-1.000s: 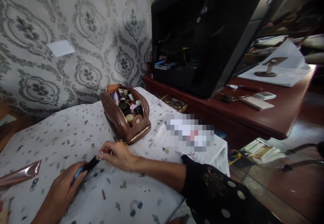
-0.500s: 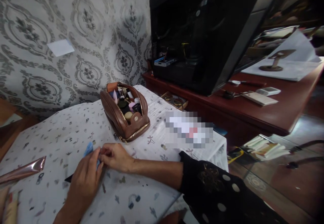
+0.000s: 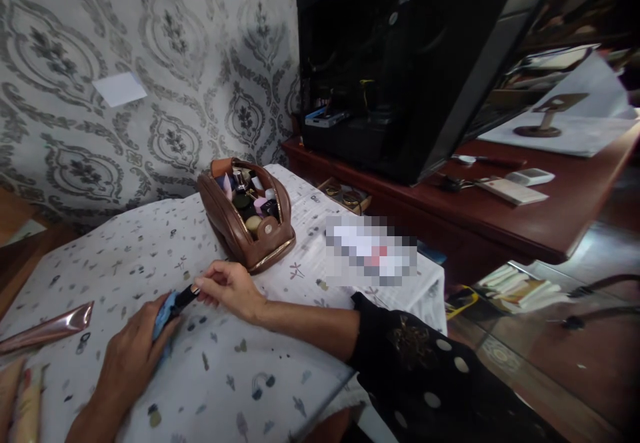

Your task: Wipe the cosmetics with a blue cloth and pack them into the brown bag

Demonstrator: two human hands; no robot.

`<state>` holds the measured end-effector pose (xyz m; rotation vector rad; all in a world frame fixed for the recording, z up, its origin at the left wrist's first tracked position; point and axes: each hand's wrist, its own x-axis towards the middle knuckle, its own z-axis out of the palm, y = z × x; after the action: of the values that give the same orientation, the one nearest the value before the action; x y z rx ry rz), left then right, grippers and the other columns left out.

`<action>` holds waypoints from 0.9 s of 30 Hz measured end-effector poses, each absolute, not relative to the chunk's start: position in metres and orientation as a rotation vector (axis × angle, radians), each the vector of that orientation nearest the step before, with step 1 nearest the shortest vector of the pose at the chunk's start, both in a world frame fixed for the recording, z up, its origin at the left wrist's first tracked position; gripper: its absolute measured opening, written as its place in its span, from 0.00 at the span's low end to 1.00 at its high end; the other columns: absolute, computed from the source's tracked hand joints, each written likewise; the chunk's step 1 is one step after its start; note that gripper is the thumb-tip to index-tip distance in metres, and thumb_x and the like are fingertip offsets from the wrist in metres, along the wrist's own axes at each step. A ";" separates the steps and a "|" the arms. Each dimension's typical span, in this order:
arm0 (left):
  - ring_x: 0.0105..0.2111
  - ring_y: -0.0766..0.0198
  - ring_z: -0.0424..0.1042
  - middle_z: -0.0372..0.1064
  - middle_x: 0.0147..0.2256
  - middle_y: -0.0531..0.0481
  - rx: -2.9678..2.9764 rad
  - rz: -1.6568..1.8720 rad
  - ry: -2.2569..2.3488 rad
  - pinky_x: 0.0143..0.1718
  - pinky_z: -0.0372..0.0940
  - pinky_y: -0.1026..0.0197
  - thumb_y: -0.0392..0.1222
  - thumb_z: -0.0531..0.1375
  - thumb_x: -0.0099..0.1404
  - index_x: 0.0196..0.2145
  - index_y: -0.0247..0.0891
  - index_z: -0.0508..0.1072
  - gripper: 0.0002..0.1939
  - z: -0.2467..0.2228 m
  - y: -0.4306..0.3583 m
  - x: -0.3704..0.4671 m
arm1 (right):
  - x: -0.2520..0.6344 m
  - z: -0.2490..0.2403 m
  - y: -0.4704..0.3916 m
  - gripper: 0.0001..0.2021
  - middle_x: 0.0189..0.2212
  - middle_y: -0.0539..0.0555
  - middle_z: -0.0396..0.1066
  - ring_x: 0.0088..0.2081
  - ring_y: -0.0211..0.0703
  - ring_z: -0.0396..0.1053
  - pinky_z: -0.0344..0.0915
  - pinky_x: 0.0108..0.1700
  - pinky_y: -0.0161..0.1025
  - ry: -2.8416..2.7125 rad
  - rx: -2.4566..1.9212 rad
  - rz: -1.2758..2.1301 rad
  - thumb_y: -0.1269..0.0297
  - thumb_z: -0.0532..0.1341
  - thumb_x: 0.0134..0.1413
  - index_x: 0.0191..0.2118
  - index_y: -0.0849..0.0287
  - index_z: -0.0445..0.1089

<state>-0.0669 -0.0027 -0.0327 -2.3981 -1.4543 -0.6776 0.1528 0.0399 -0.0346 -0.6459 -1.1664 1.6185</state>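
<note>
Left hand (image 3: 131, 337): curled round blue cloth (image 3: 162, 318) and black tube (image 3: 185, 297), steadying, I'd guess.
Right hand (image 3: 234, 291): pinching the black tube's end.
Bag (image 3: 261, 248): gaping (easy reach).

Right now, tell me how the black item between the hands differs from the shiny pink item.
Finish: the black item looks dark, the shiny pink item reflective. State: the black item is held, left hand and blue cloth around it, right hand at its tip; the shiny pink item lies untouched on the printed tablecloth. Both look long and narrow.
</note>
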 end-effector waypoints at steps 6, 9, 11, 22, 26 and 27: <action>0.22 0.63 0.65 0.66 0.22 0.57 -2.463 -1.062 -2.070 0.26 0.63 0.64 0.62 0.52 0.68 0.39 0.41 0.72 0.22 -0.024 -0.022 -0.041 | 0.155 -0.029 0.043 0.31 0.22 0.45 0.72 0.22 0.31 0.66 0.61 0.25 0.31 -1.155 -0.488 1.904 0.38 0.74 0.28 0.31 0.60 0.70; 0.24 0.63 0.64 0.64 0.21 0.55 -2.402 -1.369 -2.203 0.28 0.63 0.63 0.61 0.52 0.68 0.32 0.38 0.73 0.24 -0.023 -0.025 -0.031 | 0.156 -0.031 0.043 0.30 0.24 0.46 0.73 0.24 0.32 0.67 0.62 0.27 0.31 -1.248 -0.427 1.988 0.42 0.76 0.27 0.33 0.61 0.73; 0.26 0.61 0.66 0.66 0.22 0.53 -2.339 -1.549 -2.257 0.30 0.66 0.62 0.63 0.53 0.67 0.29 0.38 0.73 0.25 -0.025 -0.024 -0.026 | 0.154 -0.034 0.043 0.30 0.24 0.45 0.72 0.25 0.31 0.67 0.62 0.28 0.31 -1.318 -0.421 2.000 0.43 0.77 0.26 0.33 0.61 0.73; 0.24 0.64 0.64 0.63 0.22 0.55 -2.403 -1.342 -2.104 0.29 0.59 0.62 0.58 0.47 0.73 0.27 0.40 0.66 0.24 -0.022 -0.013 -0.026 | 0.145 -0.045 0.040 0.29 0.28 0.47 0.71 0.31 0.35 0.67 0.66 0.38 0.37 -1.278 -0.507 1.866 0.43 0.75 0.32 0.34 0.60 0.70; 0.22 0.65 0.62 0.61 0.21 0.57 -2.312 -1.271 -2.078 0.28 0.57 0.62 0.56 0.47 0.74 0.28 0.40 0.65 0.22 -0.017 -0.016 -0.027 | 0.147 -0.042 0.038 0.29 0.29 0.48 0.69 0.32 0.37 0.68 0.66 0.39 0.38 -1.365 -0.508 1.767 0.40 0.72 0.38 0.33 0.59 0.65; 0.23 0.65 0.64 0.63 0.22 0.56 -2.286 -1.295 -2.069 0.29 0.58 0.62 0.56 0.47 0.74 0.29 0.40 0.66 0.22 -0.016 -0.017 -0.026 | 0.147 -0.041 0.038 0.28 0.30 0.48 0.69 0.33 0.38 0.68 0.67 0.39 0.38 -1.383 -0.520 1.738 0.39 0.71 0.39 0.33 0.58 0.65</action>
<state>-0.0262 -0.0165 -0.0156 -2.2855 -2.0690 -1.2946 0.1473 0.0379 -0.0412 -0.5195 -1.3835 1.7384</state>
